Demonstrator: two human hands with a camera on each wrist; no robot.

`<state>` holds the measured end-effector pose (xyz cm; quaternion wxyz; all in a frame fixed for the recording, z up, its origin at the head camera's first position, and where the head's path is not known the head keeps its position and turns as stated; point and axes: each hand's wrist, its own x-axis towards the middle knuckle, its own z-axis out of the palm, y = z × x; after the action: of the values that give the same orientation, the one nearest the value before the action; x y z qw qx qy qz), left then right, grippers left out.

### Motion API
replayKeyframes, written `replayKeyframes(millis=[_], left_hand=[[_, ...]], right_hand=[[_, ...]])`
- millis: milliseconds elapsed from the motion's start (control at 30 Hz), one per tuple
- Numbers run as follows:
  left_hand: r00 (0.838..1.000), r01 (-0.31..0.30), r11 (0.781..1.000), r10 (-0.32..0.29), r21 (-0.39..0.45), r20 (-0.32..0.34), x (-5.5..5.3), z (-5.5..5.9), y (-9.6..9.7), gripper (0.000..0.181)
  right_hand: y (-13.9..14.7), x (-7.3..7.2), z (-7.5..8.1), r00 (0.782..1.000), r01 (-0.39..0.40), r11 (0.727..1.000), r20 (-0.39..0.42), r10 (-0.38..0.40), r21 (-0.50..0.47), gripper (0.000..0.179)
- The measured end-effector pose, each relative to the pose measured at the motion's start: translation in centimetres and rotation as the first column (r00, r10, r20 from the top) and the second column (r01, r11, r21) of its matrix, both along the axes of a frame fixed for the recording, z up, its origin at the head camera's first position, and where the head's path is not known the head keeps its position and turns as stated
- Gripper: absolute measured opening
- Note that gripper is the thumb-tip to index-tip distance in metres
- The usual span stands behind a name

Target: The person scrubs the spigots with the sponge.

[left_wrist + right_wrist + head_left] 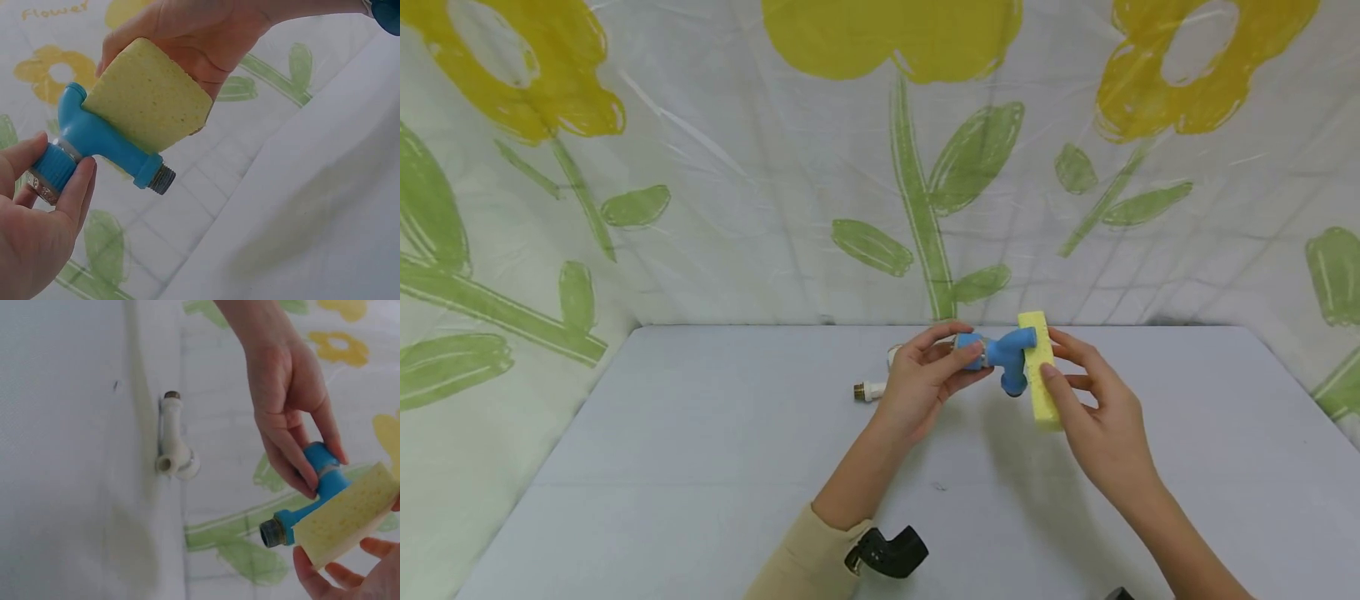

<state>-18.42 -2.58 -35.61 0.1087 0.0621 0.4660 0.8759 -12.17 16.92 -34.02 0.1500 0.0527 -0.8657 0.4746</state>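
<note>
My left hand (917,379) grips a blue plastic tap (1011,350) by its ribbed knob, holding it up above the table. The tap's threaded metal end (162,180) shows in the left wrist view. In my right hand (1105,417) is a yellow sponge (1039,383), pinched between thumb and fingers. One face of the sponge lies against the tap's blue body in both wrist views. Behind the left hand a white tap (175,440) rests on the table, partly hidden in the head view; its brass-coloured threaded end (860,392) sticks out to the left.
The pale table (700,467) runs back to a hanging sheet (737,208) printed with yellow flowers and green leaves. A black wrist-worn device (891,552) juts from the left sleeve. A small dark mark (938,486) lies on the table in front.
</note>
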Motion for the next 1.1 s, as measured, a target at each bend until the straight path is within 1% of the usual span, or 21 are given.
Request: replayKeyframes(millis=[67, 200, 300, 500, 600, 733, 800, 1000, 1100], left_hand=[[1.0, -0.009, 1.0, 0.009, -0.007, -0.006, 0.04, -0.03, 0.11, 0.026], [0.998, -0.065, 0.998, 0.065, -0.015, -0.011, 0.09, 0.06, 0.16, 0.031], [0.996, -0.091, 0.996, 0.091, -0.013, -0.013, 0.08, 0.09, 0.14, 0.031], [0.998, -0.068, 0.998, 0.068, -0.008, -0.005, 0.18, -0.07, 0.34, 0.027], [0.997, -0.08, 0.997, 0.08, -0.01, 0.0, 0.29, -0.06, 0.54, 0.027], [0.992, -0.123, 0.992, 0.123, -0.011, -0.011, 0.35, -0.03, 0.7, 0.027], [0.991, -0.132, 0.991, 0.132, -0.011, -0.017, 0.37, -0.01, 0.76, 0.028], [0.993, -0.117, 0.993, 0.116, -0.027, -0.032, 0.43, -0.04, 0.95, 0.031], [0.992, -0.123, 0.992, 0.122, -0.021, -0.043, 0.44, -0.01, 1.0, 0.03]], right_hand=[[-0.03, 0.03, 0.09, 1.0, 0.002, 1.0, 0.011, -0.002, 0.004, 0.047], [-0.16, 0.16, 0.27, 0.999, -0.011, 1.0, 0.033, 0.01, 0.008, 0.046], [-0.2, 0.23, 0.32, 0.999, -0.017, 1.0, 0.031, 0.017, 0.01, 0.045], [-0.1, 0.15, 0.18, 1.0, 0.001, 1.0, 0.027, 0.0, -0.012, 0.044], [-0.2, 0.14, -0.01, 1.0, 0.014, 1.0, 0.024, -0.014, -0.004, 0.045], [-0.48, 0.15, -0.23, 1.0, 0.015, 1.0, -0.018, -0.014, 0.023, 0.045], [-0.51, 0.17, -0.29, 0.999, 0.014, 0.999, -0.034, -0.013, 0.029, 0.045], [-0.4, 0.11, -0.24, 0.999, 0.032, 0.999, -0.034, -0.03, 0.034, 0.046], [-0.42, 0.11, -0.16, 0.999, 0.026, 0.998, -0.043, -0.023, 0.052, 0.046]])
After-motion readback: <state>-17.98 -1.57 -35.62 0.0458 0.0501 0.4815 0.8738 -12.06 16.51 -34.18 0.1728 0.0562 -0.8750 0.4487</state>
